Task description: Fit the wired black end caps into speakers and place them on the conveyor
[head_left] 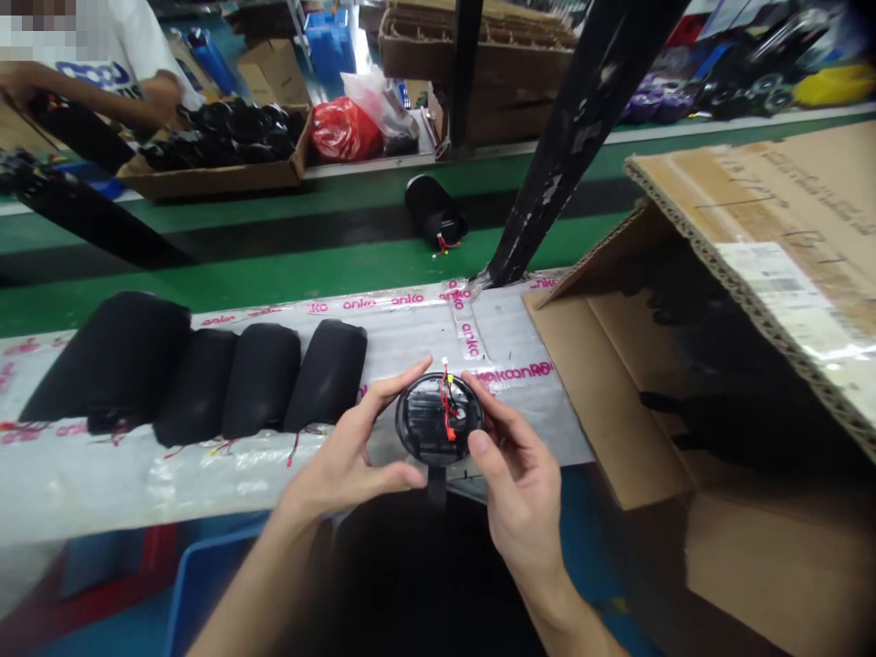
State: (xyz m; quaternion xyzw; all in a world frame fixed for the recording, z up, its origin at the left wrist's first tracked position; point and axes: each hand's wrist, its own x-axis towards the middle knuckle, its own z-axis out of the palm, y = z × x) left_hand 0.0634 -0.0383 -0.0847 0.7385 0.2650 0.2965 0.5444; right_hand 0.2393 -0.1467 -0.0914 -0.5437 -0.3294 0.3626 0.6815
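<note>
In front of me, near the front edge of the covered table, is a round black housing [430,436] with a raised rim and a dark strap hanging from its lower side. Red and black wires with a white, a yellow and a red connector [450,434] come out of its open face. My left hand [349,447] curves round the left side, fingers at the upper rim and thumb near the bottom. My right hand [516,465] grips the right rim between thumb and fingers. To the left lie several black fabric-covered cylinders [262,376], with thin wires at their near ends.
An open cardboard box [643,383] holding dark things stands on the right. Behind the table runs a green conveyor belt [328,246] with another black cylinder [432,208] on it. A slanted black post [547,173] rises beyond my hands. A co-worker [147,68] is across the belt.
</note>
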